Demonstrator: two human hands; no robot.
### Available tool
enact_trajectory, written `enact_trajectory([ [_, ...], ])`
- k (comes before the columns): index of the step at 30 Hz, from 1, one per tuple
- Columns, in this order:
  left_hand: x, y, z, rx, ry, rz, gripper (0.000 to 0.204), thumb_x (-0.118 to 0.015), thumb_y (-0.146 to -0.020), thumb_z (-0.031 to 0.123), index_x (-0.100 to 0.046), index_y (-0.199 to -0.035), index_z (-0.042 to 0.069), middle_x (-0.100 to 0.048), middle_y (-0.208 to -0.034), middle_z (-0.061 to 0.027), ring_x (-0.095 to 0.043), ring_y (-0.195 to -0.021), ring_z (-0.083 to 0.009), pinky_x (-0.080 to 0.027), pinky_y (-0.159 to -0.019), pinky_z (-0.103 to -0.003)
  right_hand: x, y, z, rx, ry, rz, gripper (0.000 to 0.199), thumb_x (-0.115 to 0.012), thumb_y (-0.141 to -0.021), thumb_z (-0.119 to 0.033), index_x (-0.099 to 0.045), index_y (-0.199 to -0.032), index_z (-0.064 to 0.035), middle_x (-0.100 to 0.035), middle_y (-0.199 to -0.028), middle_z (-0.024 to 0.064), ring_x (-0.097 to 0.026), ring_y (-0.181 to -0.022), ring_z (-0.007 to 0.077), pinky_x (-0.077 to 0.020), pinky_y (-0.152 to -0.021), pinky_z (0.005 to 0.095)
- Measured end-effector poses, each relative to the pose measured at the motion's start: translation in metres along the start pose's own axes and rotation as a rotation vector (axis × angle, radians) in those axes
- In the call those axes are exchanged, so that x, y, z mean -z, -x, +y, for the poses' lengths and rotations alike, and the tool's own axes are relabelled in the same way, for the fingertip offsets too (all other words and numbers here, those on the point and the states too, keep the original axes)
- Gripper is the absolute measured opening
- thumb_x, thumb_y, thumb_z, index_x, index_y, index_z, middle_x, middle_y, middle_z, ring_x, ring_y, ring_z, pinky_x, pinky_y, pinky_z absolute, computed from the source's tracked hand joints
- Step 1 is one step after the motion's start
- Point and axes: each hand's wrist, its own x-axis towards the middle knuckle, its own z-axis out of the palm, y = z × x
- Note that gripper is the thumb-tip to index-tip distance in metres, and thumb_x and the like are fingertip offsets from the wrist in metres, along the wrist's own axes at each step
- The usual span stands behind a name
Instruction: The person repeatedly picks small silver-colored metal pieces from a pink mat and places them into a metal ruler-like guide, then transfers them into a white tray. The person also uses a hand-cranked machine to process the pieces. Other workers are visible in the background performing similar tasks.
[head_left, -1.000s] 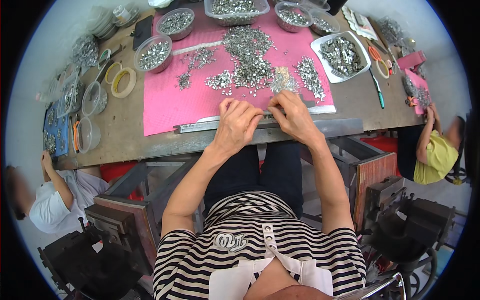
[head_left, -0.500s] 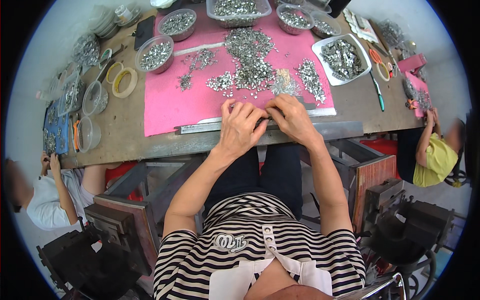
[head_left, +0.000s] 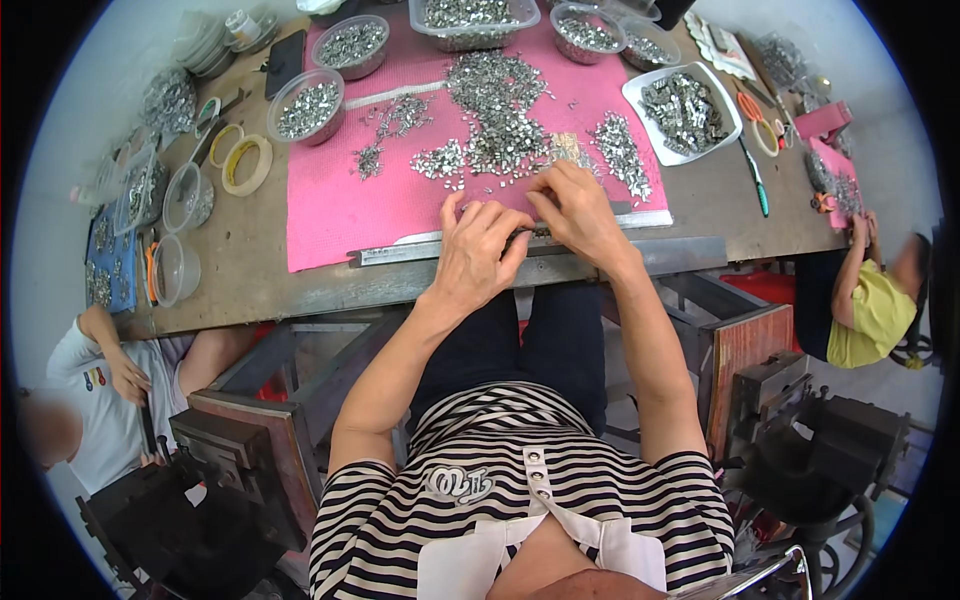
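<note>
My left hand (head_left: 479, 250) rests over a slim metal strip (head_left: 400, 254) at the front edge of a pink mat (head_left: 325, 205), fingers curled and thumb bent in. Beside it, my right hand (head_left: 574, 212) has thumb and fingertips pinched together just above the strip. Whatever sits between the fingers of either hand is too small or hidden to name. A dark bit shows on the strip beneath the fingertips. Beyond them spreads a heap of small shiny metal pieces (head_left: 505, 140), with a smaller group (head_left: 622, 158) on the right and a gold-toned patch (head_left: 570, 148) near my right hand.
Clear tubs of metal pieces (head_left: 306, 108) line the back. A white dish (head_left: 640, 98) stands right, near a green-handled tool (head_left: 757, 185) and orange scissors (head_left: 747, 105). Tape rolls (head_left: 247, 166) lie left. One person (head_left: 130, 380) sits left, another (head_left: 865, 310) right.
My right hand has shifted slightly away from me and left, its fingertips lifting off the strip; my left hand has barely moved. The person on the left has drawn their hands back from the table.
</note>
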Motion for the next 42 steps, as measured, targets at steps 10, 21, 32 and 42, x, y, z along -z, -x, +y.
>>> enact_trajectory([
  [10,-0.001,0.001,0.001,-0.052,0.000,-0.001,0.012,-0.075,-0.088,0.014,-0.075,-0.100,0.015,-0.062,-0.088,-0.0011,-0.061,-0.089,-0.0226,-0.034,-0.108,-0.056,0.009,0.051,-0.018,-0.058,-0.045,0.079,0.014,-0.075,-0.085,0.001,-0.065,-0.095,0.0004,-0.065,-0.096,0.0118,-0.062,-0.091,0.0305,-0.0479,-0.082,0.0406],
  [21,0.004,-0.002,-0.006,0.011,0.061,-0.068,0.018,-0.066,-0.095,0.009,-0.071,-0.112,0.008,-0.069,-0.102,-0.0054,-0.064,-0.099,-0.0259,-0.032,-0.111,-0.059,0.007,0.059,-0.013,-0.035,-0.013,0.079,0.016,-0.073,-0.088,-0.002,-0.070,-0.103,-0.0038,-0.067,-0.103,0.0075,-0.062,-0.094,0.0277,-0.0445,-0.081,0.0399],
  [32,0.018,-0.011,-0.022,0.038,-0.270,-0.330,0.057,-0.052,-0.106,0.044,-0.053,-0.151,0.008,-0.047,-0.161,-0.0075,-0.029,-0.151,-0.0481,-0.010,-0.113,-0.082,-0.013,0.012,-0.003,0.025,0.306,-0.119,0.032,-0.059,-0.098,-0.006,-0.066,-0.129,-0.0001,-0.059,-0.146,0.0129,-0.047,-0.142,0.0353,-0.0343,-0.117,0.0508],
  [42,0.071,0.015,-0.031,0.195,-0.286,-0.285,0.040,-0.060,-0.104,0.035,-0.068,-0.137,0.014,-0.065,-0.143,-0.0037,-0.043,-0.145,-0.0395,-0.010,-0.118,-0.074,0.026,0.022,-0.004,0.008,-0.011,-0.183,0.022,-0.065,-0.096,-0.009,-0.074,-0.115,-0.0037,-0.072,-0.120,0.0112,-0.063,-0.119,0.0323,-0.0434,-0.104,0.0484],
])
